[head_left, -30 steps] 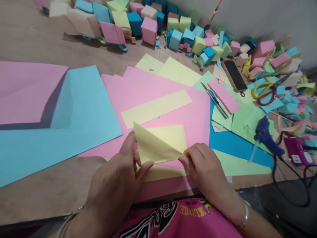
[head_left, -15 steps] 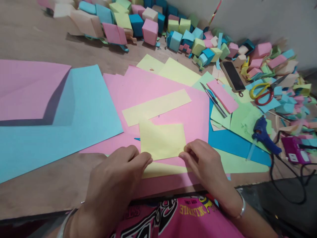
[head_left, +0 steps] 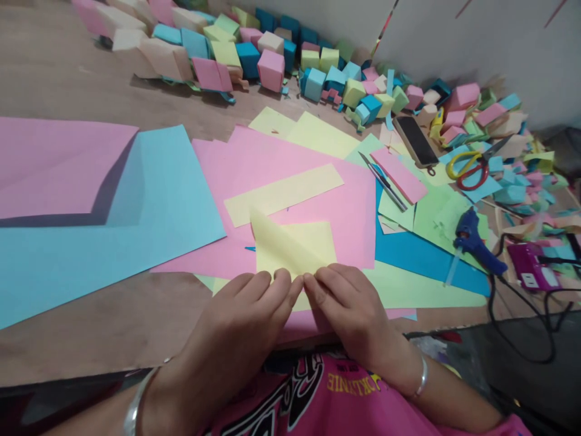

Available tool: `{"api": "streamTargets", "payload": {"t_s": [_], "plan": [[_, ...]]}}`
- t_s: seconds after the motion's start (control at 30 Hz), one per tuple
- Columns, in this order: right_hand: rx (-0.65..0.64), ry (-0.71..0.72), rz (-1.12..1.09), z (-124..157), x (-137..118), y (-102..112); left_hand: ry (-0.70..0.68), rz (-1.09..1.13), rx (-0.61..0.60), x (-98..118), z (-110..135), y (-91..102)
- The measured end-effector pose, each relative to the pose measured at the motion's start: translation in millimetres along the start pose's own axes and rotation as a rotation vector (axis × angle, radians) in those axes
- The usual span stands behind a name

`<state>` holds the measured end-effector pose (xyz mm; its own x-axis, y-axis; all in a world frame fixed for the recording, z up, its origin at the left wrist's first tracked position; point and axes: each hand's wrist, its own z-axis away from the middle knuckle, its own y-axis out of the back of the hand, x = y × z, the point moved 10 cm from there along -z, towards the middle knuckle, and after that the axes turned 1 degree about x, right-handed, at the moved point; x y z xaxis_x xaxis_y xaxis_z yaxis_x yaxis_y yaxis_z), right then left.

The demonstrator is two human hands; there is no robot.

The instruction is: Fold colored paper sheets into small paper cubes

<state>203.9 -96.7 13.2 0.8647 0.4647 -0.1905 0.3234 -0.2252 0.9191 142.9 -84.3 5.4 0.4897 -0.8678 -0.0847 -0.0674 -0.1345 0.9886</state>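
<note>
Both hands meet at the folded yellow sheet (head_left: pixel 295 248), and here the left hand (head_left: pixel 247 318) and right hand (head_left: pixel 356 309) pinch its near edge, fingertips nearly meeting at the middle. Up comes a raised corner at the far left, the top flap slanting across the layer below! The sheet sits over the big pink paper (head_left: pixel 356 212), right in front of the person, a pale yellow strip (head_left: pixel 284 195) just beyond. Off to the right, the cutter (head_left: pixel 384 182) lies beside a pink strip (head_left: pixel 400 175), the blue glue gun (head_left: pixel 476 245) farther out.
</note>
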Motion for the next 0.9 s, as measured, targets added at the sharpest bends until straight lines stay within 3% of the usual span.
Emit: {"api": "streamTargets", "payload": {"t_s": [0.23,0.4,0.63,0.9], "plan": [[0.02,-0.064,0.053,17.0,13.5,2.8,0.05,0.054,-0.027,2.8,-1.3,-2.6],[0.024,-0.028,0.107,23.1,15.0,3.5,0.002,0.145,0.094,10.6,-1.8,1.8],[0.007,-0.004,0.124,18.3,11.1,5.4,-0.001,0.137,-0.044,9.3,-15.6,-20.4],[0.04,0.005,0.07,20.0,13.2,5.5,0.171,0.089,-0.171,-3.6,-20.8,-30.1]]}}
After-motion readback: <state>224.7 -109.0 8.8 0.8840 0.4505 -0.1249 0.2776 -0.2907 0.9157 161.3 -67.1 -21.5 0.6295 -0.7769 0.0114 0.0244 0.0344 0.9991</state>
